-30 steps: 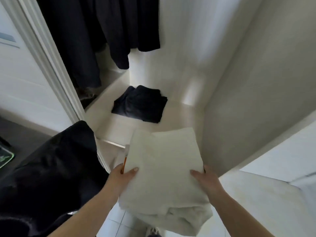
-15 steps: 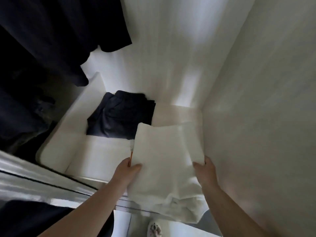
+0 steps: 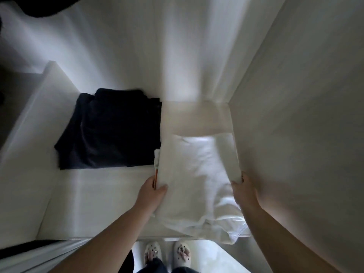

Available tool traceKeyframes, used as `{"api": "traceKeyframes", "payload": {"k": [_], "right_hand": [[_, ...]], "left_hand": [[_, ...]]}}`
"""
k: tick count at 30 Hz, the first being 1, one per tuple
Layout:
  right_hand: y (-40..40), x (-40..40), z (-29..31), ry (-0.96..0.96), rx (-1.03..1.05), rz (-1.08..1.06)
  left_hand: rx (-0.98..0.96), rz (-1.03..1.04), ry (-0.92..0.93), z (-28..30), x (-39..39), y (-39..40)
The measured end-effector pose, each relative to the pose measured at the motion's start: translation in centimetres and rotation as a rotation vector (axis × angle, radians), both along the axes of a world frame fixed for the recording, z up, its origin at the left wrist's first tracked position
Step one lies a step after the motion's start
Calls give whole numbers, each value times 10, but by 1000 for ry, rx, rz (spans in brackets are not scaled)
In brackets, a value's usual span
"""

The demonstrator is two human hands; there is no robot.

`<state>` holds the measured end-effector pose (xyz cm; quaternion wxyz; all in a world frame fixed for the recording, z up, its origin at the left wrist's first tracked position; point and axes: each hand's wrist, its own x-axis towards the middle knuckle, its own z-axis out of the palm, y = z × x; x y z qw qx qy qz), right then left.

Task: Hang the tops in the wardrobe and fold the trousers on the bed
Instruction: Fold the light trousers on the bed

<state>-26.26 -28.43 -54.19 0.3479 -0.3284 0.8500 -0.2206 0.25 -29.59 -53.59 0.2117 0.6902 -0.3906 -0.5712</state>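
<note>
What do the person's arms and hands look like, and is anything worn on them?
Both forearms are bare as far as the picture shows: no sleeve, no watch and no bracelet. The left hand and the right hand wear no gloves, and no ring can be seen. The fingernails look short and unpainted.

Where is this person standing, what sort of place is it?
Most likely inside a bedroom wardrobe: white side wall and shelf, a folded dark garment lying there, and both hands setting down a folded white garment.

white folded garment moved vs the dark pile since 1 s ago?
Yes. The white folded garment has gone forward into the wardrobe, now beside the dark pile on the shelf.
</note>
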Motion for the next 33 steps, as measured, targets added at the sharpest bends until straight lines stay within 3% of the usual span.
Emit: {"api": "traceKeyframes", "payload": {"k": [3, 5, 7, 10, 14, 28, 33], "right_hand": [[7, 8, 5, 189, -20, 157], [15, 17, 11, 409, -73, 390], [20, 25, 4, 569, -172, 616], [26, 27, -16, 621, -51, 750], [24, 20, -42, 647, 65, 795], [-114, -9, -61, 724, -9, 765], [-164, -14, -65, 742, -27, 759]], "left_hand": [[-345, -156, -363, 3, 0, 5], [-633, -423, -627, 0, 0, 7], [-775, -722, -721, -10, -4, 5], [-722, -924, -775, -25, -13, -3], [-580, -964, -794, -53, -21, -10], [-597, -898, -862, -70, -57, -151], [-506, -918, -889, -63, -64, -200]]}}
